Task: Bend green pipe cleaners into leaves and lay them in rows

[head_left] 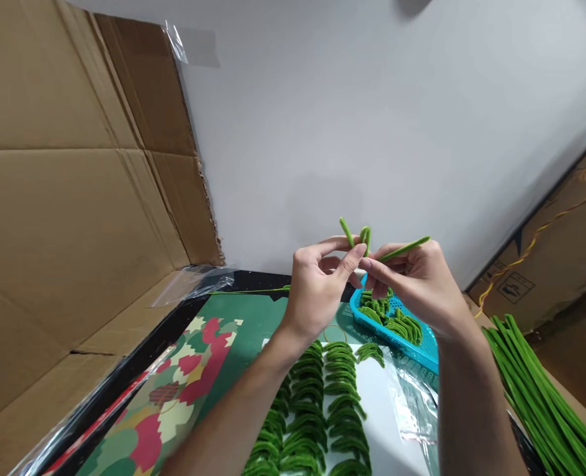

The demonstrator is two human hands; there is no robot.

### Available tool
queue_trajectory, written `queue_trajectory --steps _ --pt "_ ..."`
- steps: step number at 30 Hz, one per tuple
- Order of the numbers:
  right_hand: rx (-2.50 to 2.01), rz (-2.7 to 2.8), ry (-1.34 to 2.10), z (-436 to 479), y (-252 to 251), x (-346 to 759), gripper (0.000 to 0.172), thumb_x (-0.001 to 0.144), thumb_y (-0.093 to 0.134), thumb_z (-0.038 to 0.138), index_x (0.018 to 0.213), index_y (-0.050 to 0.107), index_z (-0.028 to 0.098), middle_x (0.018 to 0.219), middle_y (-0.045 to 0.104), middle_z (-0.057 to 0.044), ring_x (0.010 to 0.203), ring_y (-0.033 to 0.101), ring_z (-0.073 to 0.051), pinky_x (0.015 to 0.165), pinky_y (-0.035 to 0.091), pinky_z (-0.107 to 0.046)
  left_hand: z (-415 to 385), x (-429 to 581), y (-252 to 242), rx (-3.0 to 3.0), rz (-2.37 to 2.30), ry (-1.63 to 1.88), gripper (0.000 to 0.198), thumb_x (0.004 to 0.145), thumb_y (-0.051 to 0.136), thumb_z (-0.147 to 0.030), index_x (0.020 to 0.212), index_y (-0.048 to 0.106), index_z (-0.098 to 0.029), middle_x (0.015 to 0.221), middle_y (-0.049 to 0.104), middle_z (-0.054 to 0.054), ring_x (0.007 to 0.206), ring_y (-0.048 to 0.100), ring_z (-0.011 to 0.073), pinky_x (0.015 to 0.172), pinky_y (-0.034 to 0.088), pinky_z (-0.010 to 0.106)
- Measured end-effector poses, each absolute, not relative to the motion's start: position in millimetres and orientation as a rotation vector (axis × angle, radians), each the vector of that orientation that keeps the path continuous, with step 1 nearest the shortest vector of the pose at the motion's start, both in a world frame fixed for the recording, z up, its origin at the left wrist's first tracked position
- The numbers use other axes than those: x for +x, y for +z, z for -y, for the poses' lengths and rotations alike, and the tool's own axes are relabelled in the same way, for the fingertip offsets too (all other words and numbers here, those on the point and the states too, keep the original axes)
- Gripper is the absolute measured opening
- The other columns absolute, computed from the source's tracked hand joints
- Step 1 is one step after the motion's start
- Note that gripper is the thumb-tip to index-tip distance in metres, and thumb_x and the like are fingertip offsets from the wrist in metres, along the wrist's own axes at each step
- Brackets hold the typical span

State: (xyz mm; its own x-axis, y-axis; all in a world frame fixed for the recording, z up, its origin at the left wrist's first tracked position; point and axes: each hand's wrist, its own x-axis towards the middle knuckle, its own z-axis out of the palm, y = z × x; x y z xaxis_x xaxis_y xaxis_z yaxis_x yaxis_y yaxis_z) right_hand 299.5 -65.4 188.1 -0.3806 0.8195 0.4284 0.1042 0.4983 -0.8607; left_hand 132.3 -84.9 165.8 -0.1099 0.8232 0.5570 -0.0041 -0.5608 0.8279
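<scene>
A fuzzy green stem (405, 248) is held up between both hands, with a small bent loop near its middle and one end sticking up at the left. My left hand (322, 284) pinches it at the loop between thumb and fingers. Close beside it, my right hand (411, 281) grips the same stem, whose other end points right. Below the hands, curved green pieces (342, 390) lie in columns on a white sheet (386, 423). More bent green pieces lie in a blue basket (424, 357), partly covered by my right hand.
Long green stems (545, 396) lie in a bundle at the lower right. A patterned sheet (188, 377) rests on the green mat (253, 314). Cardboard (65, 198) stands at the left, a white wall (347, 119) behind. Clear plastic (198, 284) lies by the cardboard.
</scene>
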Motion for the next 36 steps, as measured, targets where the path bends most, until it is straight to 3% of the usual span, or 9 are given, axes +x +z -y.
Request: queue_trajectory --steps 7,13,21,28,36 --pt "-0.886 1.918 0.709 64 185 300 0.031 0.086 0.086 0.045 0.071 0.080 0.018 0.059 0.067 -0.003 0.055 0.059 -0.013 0.047 0.044 -0.028 81 126 165 1.521 -0.917 1.673 0.033 0.090 0.079 -0.046 0.101 0.079 -0.015 0.083 0.074 0.007 0.054 0.065 0.0135 0.036 0.049 0.020" --pt "-0.750 1.693 0.679 65 186 300 0.032 0.082 0.090 0.043 0.065 0.075 0.019 0.055 0.066 -0.001 0.049 0.060 -0.013 0.045 0.047 -0.028 84 127 172 1.539 -0.795 1.541 0.036 0.092 0.076 -0.049 0.097 0.075 -0.013 0.090 0.072 0.008 0.062 0.069 0.0158 0.044 0.060 0.025" --pt "-0.641 1.547 0.455 68 185 292 0.016 0.087 0.086 0.034 0.082 0.077 0.022 0.072 0.070 -0.001 0.054 0.063 -0.013 0.048 0.053 -0.031 90 133 171 1.572 -0.710 1.425 0.030 0.095 0.074 -0.043 0.102 0.072 -0.014 0.092 0.069 0.006 0.068 0.070 0.0153 0.052 0.065 0.026" --pt "-0.698 1.546 0.405 66 183 292 0.014 0.096 0.075 0.036 0.097 0.079 0.022 0.078 0.072 -0.003 0.054 0.064 -0.014 0.049 0.056 -0.033 90 133 171 1.563 -0.713 1.400 0.029 0.100 0.065 -0.045 0.109 0.064 -0.017 0.108 0.071 0.010 0.074 0.073 0.0165 0.052 0.063 0.023" --pt "-0.710 1.558 0.380 66 183 293 0.015 0.094 0.072 0.030 0.106 0.079 0.022 0.088 0.076 -0.006 0.064 0.071 -0.017 0.054 0.061 -0.034 91 135 171 1.590 -0.758 1.366 0.031 0.103 0.059 -0.051 0.108 0.057 -0.020 0.092 0.068 0.005 0.055 0.066 0.0115 0.042 0.051 0.020"
